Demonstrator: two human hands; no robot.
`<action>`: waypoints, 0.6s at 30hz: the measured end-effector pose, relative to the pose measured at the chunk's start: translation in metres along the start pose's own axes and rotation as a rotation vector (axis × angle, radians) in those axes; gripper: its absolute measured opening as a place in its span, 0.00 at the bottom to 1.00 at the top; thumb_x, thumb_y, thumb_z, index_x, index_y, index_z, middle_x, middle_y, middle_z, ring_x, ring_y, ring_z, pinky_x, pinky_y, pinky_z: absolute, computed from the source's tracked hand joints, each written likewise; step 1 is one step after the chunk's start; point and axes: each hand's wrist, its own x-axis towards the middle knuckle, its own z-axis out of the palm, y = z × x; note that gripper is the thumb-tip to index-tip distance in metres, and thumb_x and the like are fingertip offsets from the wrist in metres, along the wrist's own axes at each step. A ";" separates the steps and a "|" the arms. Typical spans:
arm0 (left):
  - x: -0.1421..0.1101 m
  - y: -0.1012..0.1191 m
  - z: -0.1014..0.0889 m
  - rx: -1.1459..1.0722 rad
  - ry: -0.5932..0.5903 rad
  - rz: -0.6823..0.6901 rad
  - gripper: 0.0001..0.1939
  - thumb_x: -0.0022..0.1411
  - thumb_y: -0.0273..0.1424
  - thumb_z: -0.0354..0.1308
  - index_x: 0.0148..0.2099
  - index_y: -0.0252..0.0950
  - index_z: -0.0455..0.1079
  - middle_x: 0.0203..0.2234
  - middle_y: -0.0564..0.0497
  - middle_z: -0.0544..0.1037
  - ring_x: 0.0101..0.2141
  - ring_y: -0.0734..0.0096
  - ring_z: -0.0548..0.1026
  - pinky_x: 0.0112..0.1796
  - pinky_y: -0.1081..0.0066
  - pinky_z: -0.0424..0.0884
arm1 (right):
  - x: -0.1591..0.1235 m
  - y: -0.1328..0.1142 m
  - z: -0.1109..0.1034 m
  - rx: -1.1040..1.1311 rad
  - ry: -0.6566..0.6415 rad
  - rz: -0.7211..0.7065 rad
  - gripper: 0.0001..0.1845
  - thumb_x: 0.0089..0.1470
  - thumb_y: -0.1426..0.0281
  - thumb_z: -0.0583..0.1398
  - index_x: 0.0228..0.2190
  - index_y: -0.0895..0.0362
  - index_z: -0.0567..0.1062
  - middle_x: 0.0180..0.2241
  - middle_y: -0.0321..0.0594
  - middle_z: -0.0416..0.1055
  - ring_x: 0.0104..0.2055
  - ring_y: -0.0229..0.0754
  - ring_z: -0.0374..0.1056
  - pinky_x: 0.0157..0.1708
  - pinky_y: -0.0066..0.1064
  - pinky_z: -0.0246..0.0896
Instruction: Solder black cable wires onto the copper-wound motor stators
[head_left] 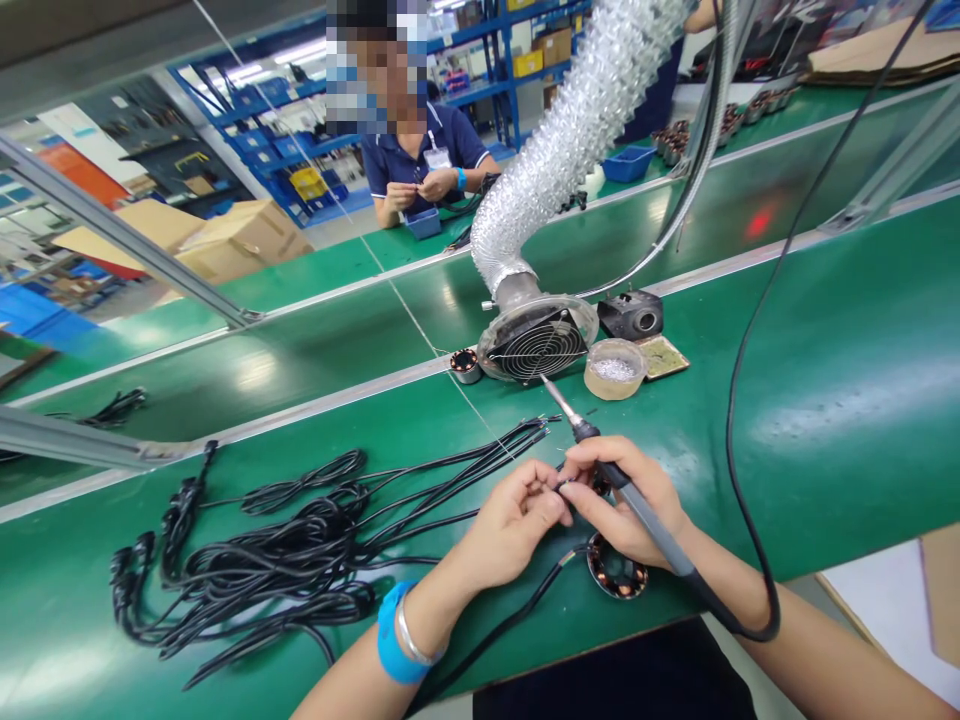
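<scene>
My left hand (pixel 517 525) has its fingertips pinched together over the green bench, against those of my right hand; whatever small thing lies between them is hidden. In my right hand (pixel 637 490) rests a soldering iron (pixel 654 532), gripped along its handle, its metal tip slanting up and away to the left. Below the hands lies a ring-shaped motor stator (pixel 630 585) with copper windings, partly covered by my right hand. A black cable (pixel 536 597) with stripped coloured wires reaches its edge. To the left spreads a pile of black power cords (pixel 262 560), bare ends toward my hands.
Beyond the iron tip stands a fume extractor fan (pixel 544 345) on a silver duct (pixel 577 120). Beside it are another stator (pixel 465 366), a round tub (pixel 615 372), a sponge tray (pixel 664 357) and a dark holder (pixel 634 314). A co-worker (pixel 427 150) sits opposite.
</scene>
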 end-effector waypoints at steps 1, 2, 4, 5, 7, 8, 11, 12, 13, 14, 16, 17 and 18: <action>-0.001 0.001 0.002 0.099 0.077 0.025 0.20 0.69 0.45 0.54 0.42 0.31 0.61 0.29 0.51 0.70 0.26 0.81 0.64 0.29 0.79 0.61 | 0.000 -0.002 0.001 -0.039 0.032 0.005 0.18 0.54 0.79 0.61 0.46 0.54 0.68 0.33 0.35 0.72 0.32 0.30 0.71 0.34 0.21 0.70; -0.002 0.002 0.004 0.182 0.150 0.051 0.18 0.69 0.44 0.54 0.43 0.31 0.63 0.29 0.52 0.69 0.29 0.79 0.65 0.32 0.78 0.63 | 0.000 -0.004 0.003 -0.078 0.062 0.015 0.17 0.53 0.79 0.61 0.44 0.55 0.68 0.33 0.35 0.71 0.31 0.31 0.70 0.33 0.21 0.70; -0.003 0.003 0.009 0.256 0.258 0.081 0.17 0.71 0.43 0.51 0.42 0.32 0.63 0.30 0.52 0.67 0.31 0.78 0.65 0.35 0.76 0.63 | -0.001 -0.010 0.007 -0.139 0.096 0.050 0.16 0.53 0.79 0.60 0.43 0.55 0.68 0.31 0.34 0.70 0.29 0.30 0.69 0.31 0.21 0.69; -0.004 0.003 0.012 0.247 0.291 0.078 0.17 0.71 0.43 0.50 0.42 0.32 0.62 0.29 0.52 0.66 0.31 0.78 0.63 0.34 0.76 0.62 | -0.002 -0.012 0.010 -0.156 0.101 0.077 0.16 0.53 0.78 0.60 0.43 0.55 0.67 0.30 0.34 0.69 0.28 0.30 0.68 0.29 0.20 0.69; -0.003 0.003 0.015 0.164 0.306 0.036 0.20 0.71 0.47 0.49 0.40 0.33 0.59 0.27 0.54 0.63 0.27 0.79 0.60 0.30 0.77 0.59 | -0.006 -0.017 0.014 -0.167 0.107 0.152 0.17 0.53 0.77 0.60 0.45 0.54 0.66 0.29 0.32 0.70 0.26 0.30 0.68 0.27 0.19 0.68; -0.003 0.003 0.015 0.101 0.292 -0.008 0.22 0.70 0.50 0.48 0.40 0.34 0.58 0.25 0.56 0.60 0.24 0.80 0.57 0.26 0.78 0.56 | -0.009 -0.019 0.017 -0.164 0.110 0.184 0.18 0.54 0.76 0.61 0.46 0.54 0.66 0.28 0.31 0.71 0.24 0.30 0.68 0.26 0.18 0.67; -0.001 0.004 0.012 -0.029 0.247 -0.120 0.27 0.66 0.57 0.48 0.39 0.36 0.54 0.21 0.60 0.51 0.19 0.81 0.49 0.20 0.77 0.47 | -0.015 -0.022 0.022 -0.173 0.117 0.208 0.19 0.55 0.73 0.63 0.47 0.53 0.66 0.29 0.32 0.73 0.24 0.30 0.69 0.26 0.18 0.68; -0.001 0.004 0.010 -0.007 0.240 -0.132 0.27 0.66 0.57 0.47 0.39 0.36 0.54 0.21 0.59 0.51 0.19 0.81 0.49 0.20 0.77 0.47 | -0.016 -0.022 0.022 -0.189 0.111 0.189 0.18 0.55 0.74 0.63 0.47 0.53 0.66 0.30 0.33 0.74 0.25 0.30 0.70 0.27 0.19 0.68; -0.001 0.004 0.007 0.052 0.237 -0.130 0.27 0.67 0.57 0.46 0.38 0.35 0.54 0.21 0.59 0.52 0.20 0.80 0.50 0.21 0.77 0.49 | -0.017 -0.022 0.021 -0.210 0.097 0.159 0.18 0.55 0.74 0.63 0.47 0.53 0.67 0.31 0.33 0.73 0.26 0.31 0.70 0.28 0.20 0.68; -0.001 0.005 0.004 0.134 0.234 -0.122 0.26 0.68 0.55 0.45 0.37 0.35 0.55 0.22 0.58 0.54 0.21 0.80 0.52 0.22 0.76 0.51 | -0.016 -0.023 0.020 -0.236 0.080 0.126 0.17 0.55 0.75 0.63 0.46 0.53 0.67 0.31 0.34 0.73 0.28 0.31 0.70 0.28 0.21 0.68; -0.002 0.008 0.000 0.308 0.209 -0.111 0.24 0.71 0.51 0.42 0.36 0.34 0.57 0.24 0.55 0.58 0.24 0.77 0.56 0.26 0.75 0.55 | -0.011 -0.022 0.014 -0.300 0.038 0.051 0.17 0.55 0.74 0.63 0.46 0.54 0.68 0.32 0.36 0.71 0.30 0.34 0.69 0.30 0.25 0.68; -0.003 0.010 -0.001 0.381 0.193 -0.110 0.23 0.72 0.48 0.42 0.35 0.34 0.57 0.26 0.53 0.61 0.26 0.76 0.58 0.28 0.74 0.57 | -0.008 -0.022 0.010 -0.332 0.016 0.015 0.17 0.54 0.74 0.63 0.46 0.55 0.68 0.32 0.37 0.71 0.32 0.35 0.68 0.32 0.27 0.68; -0.003 0.012 -0.002 0.438 0.177 -0.106 0.21 0.72 0.46 0.41 0.36 0.33 0.58 0.28 0.52 0.63 0.29 0.75 0.60 0.31 0.73 0.60 | -0.003 -0.022 0.007 -0.354 -0.008 -0.016 0.18 0.54 0.74 0.63 0.47 0.56 0.69 0.33 0.38 0.71 0.33 0.37 0.67 0.34 0.29 0.68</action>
